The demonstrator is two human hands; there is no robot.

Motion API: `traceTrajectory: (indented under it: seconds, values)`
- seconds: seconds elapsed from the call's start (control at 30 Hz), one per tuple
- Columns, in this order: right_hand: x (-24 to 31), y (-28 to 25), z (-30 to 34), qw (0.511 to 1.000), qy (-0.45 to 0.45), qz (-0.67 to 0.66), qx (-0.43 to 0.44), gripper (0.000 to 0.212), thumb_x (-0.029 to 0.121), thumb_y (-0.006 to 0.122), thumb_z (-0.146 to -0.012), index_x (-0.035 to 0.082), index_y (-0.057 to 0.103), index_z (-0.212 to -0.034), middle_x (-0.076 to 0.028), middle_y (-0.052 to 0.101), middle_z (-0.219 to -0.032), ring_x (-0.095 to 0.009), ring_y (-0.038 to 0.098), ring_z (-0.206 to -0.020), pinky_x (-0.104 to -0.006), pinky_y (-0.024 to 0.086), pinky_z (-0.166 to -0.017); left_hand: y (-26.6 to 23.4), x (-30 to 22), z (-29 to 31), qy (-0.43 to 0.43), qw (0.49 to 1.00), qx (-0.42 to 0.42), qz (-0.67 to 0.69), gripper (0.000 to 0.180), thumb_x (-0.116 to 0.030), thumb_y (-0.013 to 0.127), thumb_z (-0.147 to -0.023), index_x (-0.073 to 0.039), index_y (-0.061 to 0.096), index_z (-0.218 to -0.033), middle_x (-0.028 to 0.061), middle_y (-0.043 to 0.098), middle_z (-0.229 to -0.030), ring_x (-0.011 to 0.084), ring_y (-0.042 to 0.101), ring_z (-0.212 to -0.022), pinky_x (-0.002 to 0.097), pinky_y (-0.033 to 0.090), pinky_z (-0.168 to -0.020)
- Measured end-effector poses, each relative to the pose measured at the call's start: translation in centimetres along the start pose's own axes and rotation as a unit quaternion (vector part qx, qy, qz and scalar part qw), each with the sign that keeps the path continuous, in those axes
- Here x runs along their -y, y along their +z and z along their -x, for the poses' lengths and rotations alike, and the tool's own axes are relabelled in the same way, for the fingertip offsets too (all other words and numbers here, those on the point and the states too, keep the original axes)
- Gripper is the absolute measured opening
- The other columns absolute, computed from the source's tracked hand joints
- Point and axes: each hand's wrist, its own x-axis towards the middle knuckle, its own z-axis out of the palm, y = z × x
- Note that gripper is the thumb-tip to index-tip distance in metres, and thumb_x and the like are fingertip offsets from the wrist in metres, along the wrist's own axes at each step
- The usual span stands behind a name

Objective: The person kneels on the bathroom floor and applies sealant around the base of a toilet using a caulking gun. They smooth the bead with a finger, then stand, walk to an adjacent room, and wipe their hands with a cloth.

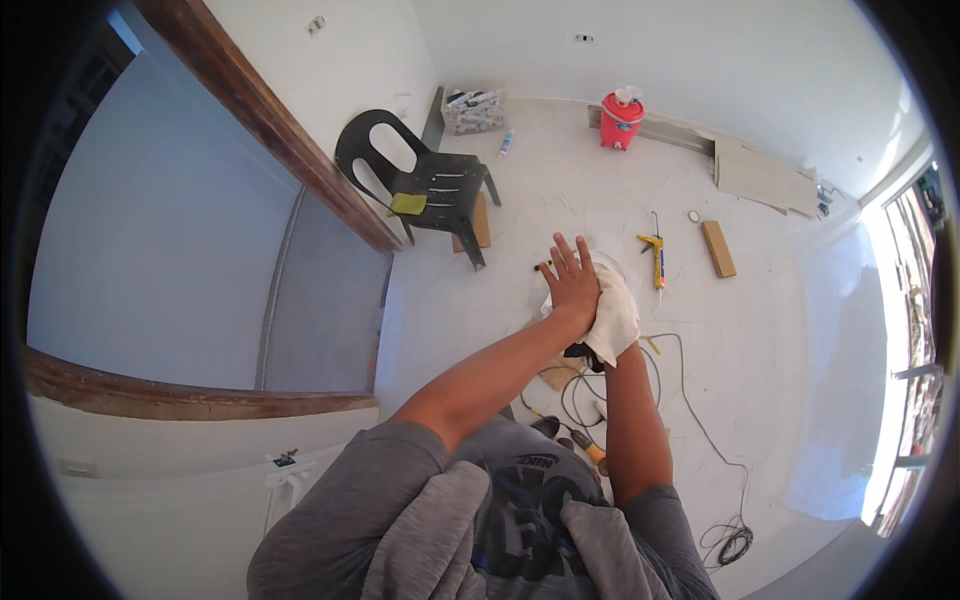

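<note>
My left hand (pixel 573 293) is stretched out in front of me, its fingers straight and spread. Against its thumb side lies an off-white cloth (pixel 613 312), bunched at the end of my right forearm. The cloth covers most of my right hand (pixel 606 340), so its fingers are hidden; it appears to hold the cloth against the left hand. A small black thing (pixel 584 354) shows just below the cloth, too covered to name. Beyond the hands, a clear round rim (pixel 608 264) is partly blocked from sight.
A dark plastic chair (pixel 440 185) with a green cloth (pixel 408 204) stands ahead left. On the floor are a yellow caulking gun (pixel 656 262), a cardboard box (pixel 718 249), a red cooler (pixel 621 122), a bin of tubes (pixel 474 110), a coiled cable (pixel 735 545) and an orange power tool (pixel 588 447).
</note>
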Motion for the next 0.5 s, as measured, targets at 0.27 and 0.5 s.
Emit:
traceTrajectory:
  seconds: [0.27,0.5]
  values:
    - [-2.0,5.2,-5.9,0.995,0.051,-0.073,0.038,0.037,0.027,0.057,-0.104,0.002,0.059,-0.131,-0.01,0.069,-0.116,-0.023,0.067,-0.103,-0.0339,0.055,-0.087,-4.4,6.8,-2.2,0.062,0.971,0.149,0.174,0.095,-0.022,0.054,-0.098,-0.01,-0.014,-0.164,0.0393,-0.015,-0.163,0.0535,0.007,-0.154,0.0674,0.009,-0.122]
    - [0.8,12.5,-14.4,0.944,0.244,-0.103,0.195,0.04,0.034,0.052,-0.108,0.002,0.058,-0.132,-0.01,0.069,-0.113,-0.024,0.068,-0.103,-0.0364,0.055,-0.09,-9.6,22.5,-7.9,0.075,0.869,0.115,0.476,0.105,-0.033,0.065,-0.094,-0.008,-0.008,-0.165,0.0347,-0.012,-0.166,0.0417,0.001,-0.159,0.0467,0.016,-0.126]
